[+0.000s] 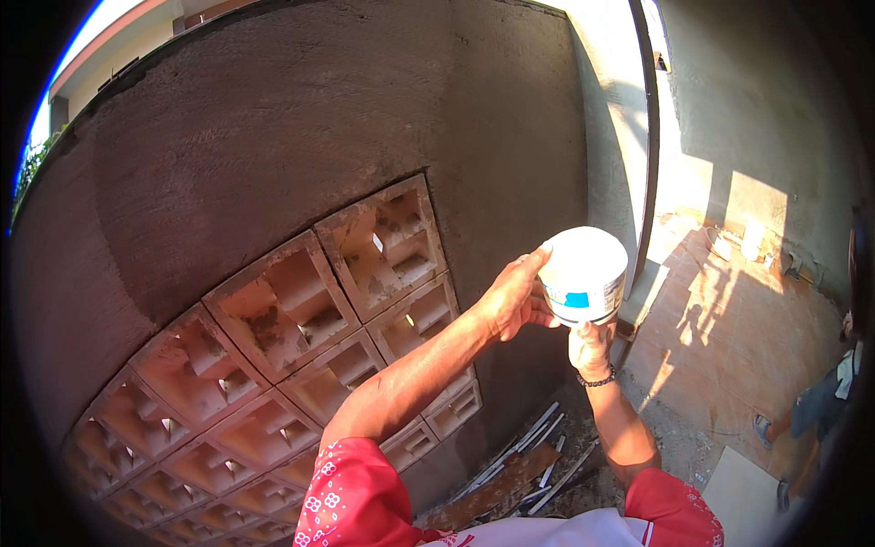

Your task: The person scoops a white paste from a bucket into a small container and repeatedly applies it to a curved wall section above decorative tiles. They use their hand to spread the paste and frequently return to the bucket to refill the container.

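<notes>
A white round plastic tub [583, 278] with a blue patch on its side is held up in front of me, right of centre. My left hand [518, 299] grips its left side, the thumb near the upper rim and the fingers lower down. Under the tub, my right hand [591, 345] supports the base, a dark bead bracelet at the wrist. The top is bright white; I cannot tell whether that is a lid or the contents.
A grey-brown plastered wall [273, 118] with pinkish openwork blocks [283, 305] rises on my left. Pale strips and scraps [519, 465] lie at its foot. To the right is a sunlit tiled floor [693, 365], with another person's leg [775, 427] at the edge.
</notes>
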Tool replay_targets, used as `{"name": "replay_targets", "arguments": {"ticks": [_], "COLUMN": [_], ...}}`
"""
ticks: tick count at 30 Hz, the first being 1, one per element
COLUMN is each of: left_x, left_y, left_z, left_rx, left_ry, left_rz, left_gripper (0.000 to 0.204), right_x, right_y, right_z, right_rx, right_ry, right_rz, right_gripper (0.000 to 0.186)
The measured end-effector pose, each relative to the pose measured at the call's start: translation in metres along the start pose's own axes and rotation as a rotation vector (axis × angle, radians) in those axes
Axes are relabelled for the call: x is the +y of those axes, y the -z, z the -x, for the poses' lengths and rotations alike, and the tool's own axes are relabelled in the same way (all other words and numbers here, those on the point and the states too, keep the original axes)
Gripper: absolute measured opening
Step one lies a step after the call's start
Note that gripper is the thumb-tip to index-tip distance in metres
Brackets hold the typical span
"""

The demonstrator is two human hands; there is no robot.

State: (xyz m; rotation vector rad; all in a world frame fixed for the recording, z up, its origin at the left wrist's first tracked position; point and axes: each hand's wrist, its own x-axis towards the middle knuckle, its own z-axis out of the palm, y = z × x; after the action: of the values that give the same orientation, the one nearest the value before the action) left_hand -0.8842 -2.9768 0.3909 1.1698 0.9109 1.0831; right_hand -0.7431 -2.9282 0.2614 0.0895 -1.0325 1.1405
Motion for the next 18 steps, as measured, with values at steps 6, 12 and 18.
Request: {"name": "replay_targets", "arguments": {"ticks": [6,12,18], "left_x": [0.088,0.165,0.209], "left_y": [0.016,0.076,0.16], "left_z": [0.036,0.078,0.115], "left_rx": [0.45,1.283,1.721], "left_ry": [-0.325,-0.668,-0.519], "left_rz": [-0.542,-1.98,-2.375], "left_gripper": [0.098,0.073,0.072], "right_x": [-0.012,-0.033,-0.036], "right_y": [-0.063,-0.129,-0.209], "right_z": [-0.118,-0.241,-0.333], "right_rx": [-0.113,-0.244,-0.283], "right_ry": [0.109,0.155,0.174], "right_rz": [-0.092,-0.057,0.014], "right_gripper": [0.085,0.07,0.074]}}
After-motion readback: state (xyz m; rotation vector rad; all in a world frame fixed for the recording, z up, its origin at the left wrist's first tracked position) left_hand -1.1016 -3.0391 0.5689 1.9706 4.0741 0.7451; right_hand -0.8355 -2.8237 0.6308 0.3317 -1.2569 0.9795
